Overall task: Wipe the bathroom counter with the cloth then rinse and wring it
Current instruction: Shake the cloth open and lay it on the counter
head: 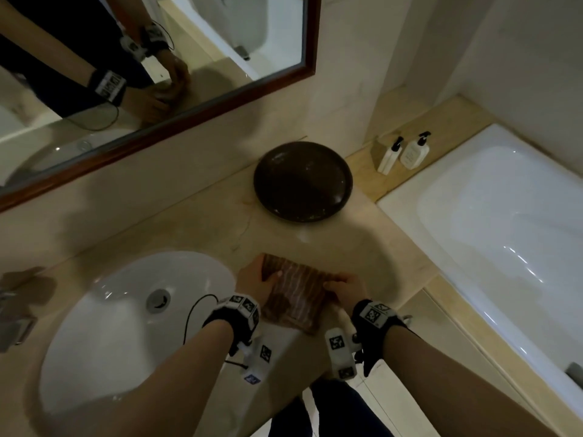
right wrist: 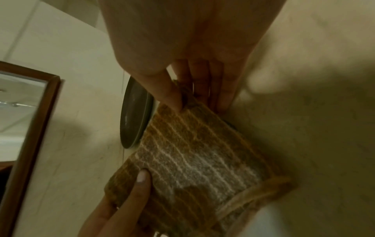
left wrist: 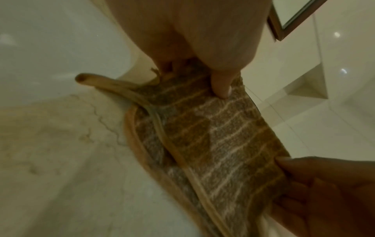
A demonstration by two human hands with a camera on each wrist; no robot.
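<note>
A brown cloth (head: 296, 294) with pale stripes lies folded on the beige marble counter (head: 195, 222), just right of the white sink (head: 126, 316). My left hand (head: 255, 280) pinches its left edge, thumb on top. On the cloth's right edge my right hand (head: 345, 288) pinches, with the thumb above and the fingers underneath. In the left wrist view the cloth (left wrist: 213, 136) runs from my left hand (left wrist: 221, 86) to the right hand (left wrist: 324, 192). The right wrist view shows the cloth (right wrist: 194, 160) pinched by my right hand (right wrist: 182, 102), with the left hand (right wrist: 129, 198) on the near corner.
A dark round plate (head: 302, 181) sits on the counter behind the cloth. A wood-framed mirror (head: 151, 67) hangs above. A white bathtub (head: 504, 231) lies to the right, with two pump bottles (head: 407, 152) on its ledge. A tap (head: 12, 310) stands at the far left.
</note>
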